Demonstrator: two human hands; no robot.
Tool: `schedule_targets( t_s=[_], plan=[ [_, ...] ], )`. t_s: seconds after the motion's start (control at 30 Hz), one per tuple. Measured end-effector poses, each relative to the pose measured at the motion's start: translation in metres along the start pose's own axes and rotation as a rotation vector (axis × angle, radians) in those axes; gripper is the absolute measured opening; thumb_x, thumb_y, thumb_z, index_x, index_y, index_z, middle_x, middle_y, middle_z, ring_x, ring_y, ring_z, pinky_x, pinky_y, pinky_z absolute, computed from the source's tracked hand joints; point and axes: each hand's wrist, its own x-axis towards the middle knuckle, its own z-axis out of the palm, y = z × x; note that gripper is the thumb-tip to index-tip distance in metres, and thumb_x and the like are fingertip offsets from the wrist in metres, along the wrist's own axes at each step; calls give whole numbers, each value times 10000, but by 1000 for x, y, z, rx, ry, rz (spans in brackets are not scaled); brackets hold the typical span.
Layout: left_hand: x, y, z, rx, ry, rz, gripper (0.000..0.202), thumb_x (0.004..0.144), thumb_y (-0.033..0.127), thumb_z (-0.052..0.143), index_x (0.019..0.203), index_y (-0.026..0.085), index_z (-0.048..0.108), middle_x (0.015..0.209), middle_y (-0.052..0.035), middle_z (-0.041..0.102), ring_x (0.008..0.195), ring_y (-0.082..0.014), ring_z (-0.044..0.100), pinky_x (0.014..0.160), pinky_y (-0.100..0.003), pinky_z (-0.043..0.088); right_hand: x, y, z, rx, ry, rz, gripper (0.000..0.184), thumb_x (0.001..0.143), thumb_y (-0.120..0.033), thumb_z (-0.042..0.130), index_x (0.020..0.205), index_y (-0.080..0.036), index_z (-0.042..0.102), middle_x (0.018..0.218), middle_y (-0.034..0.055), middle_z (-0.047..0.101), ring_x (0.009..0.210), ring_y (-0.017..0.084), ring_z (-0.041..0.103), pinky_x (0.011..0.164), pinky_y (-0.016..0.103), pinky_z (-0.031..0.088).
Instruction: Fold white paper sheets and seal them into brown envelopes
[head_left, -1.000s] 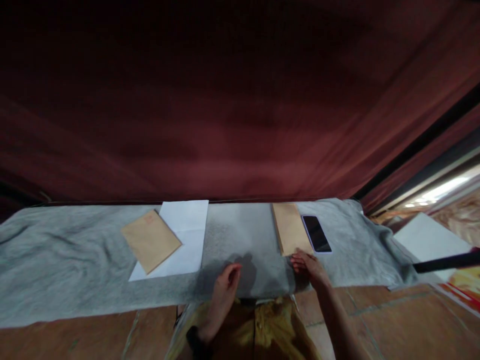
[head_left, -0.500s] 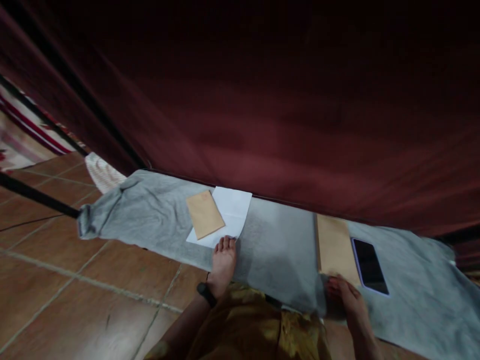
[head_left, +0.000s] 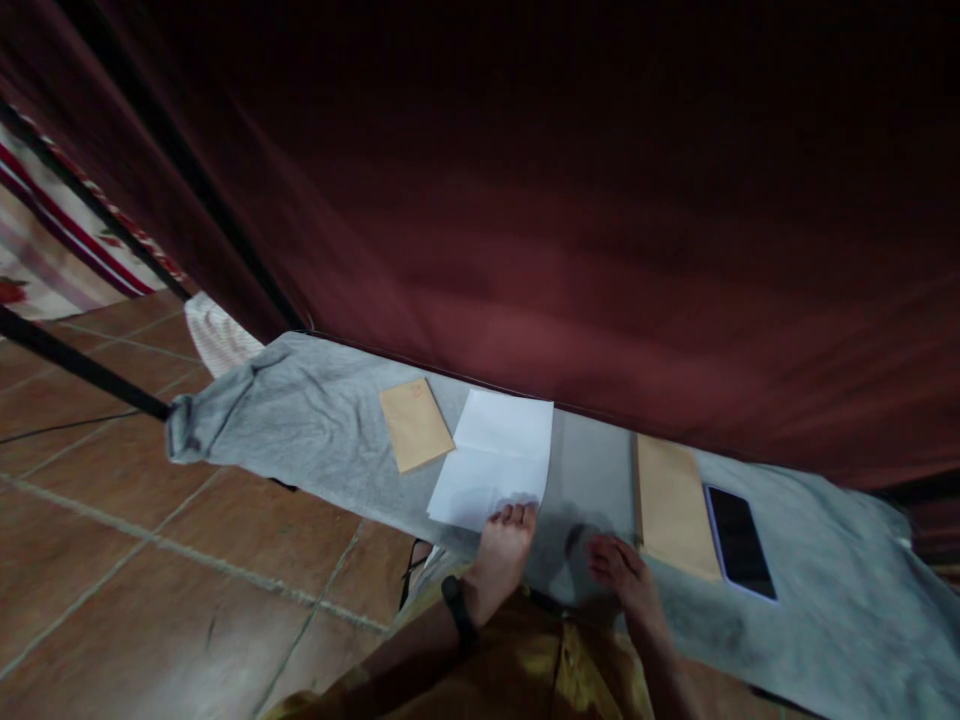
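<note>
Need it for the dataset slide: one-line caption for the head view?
Head view: left hand touching a white sheet, right hand resting on grey cloth beside a brown envelope and phone.

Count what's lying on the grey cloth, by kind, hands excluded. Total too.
Brown envelopes: 2 (left envelope, right envelope)
White paper sheet: 1
Phone: 1
Total: 4
</note>
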Motion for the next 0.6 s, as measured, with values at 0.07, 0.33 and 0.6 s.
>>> schedule_targets(
  t_s=[0.07,0.33,0.6],
  plan=[
    [-2,3,3,0,10,22,385,920,26,521,1265,169,614,1035,-87,734,926,-234,693,776,-329,541,-2,-3,29,-25,-39,46,491,650,-658,788,883,-229,741,824,74,779,632,229,715,583,352,595],
    [-7,-6,9,-67,74,36,294,932,98,554,1197,183,649,995,-86,741,932,-242,707,793,-359,568,24,-24,117,-427,-127,-215,315,836,-528,544,892,-266,709,975,70,781,943,253,725,828,358,581],
    [-7,-102,-2,-239,410,-263,368,1000,378,532,1306,183,596,1392,-156,613,1303,-298,569,1083,-477,486,58,-22,179,-615,-185,-224,240,824,-328,527,925,-217,715,918,68,786,842,235,733,754,308,568]
  ],
)
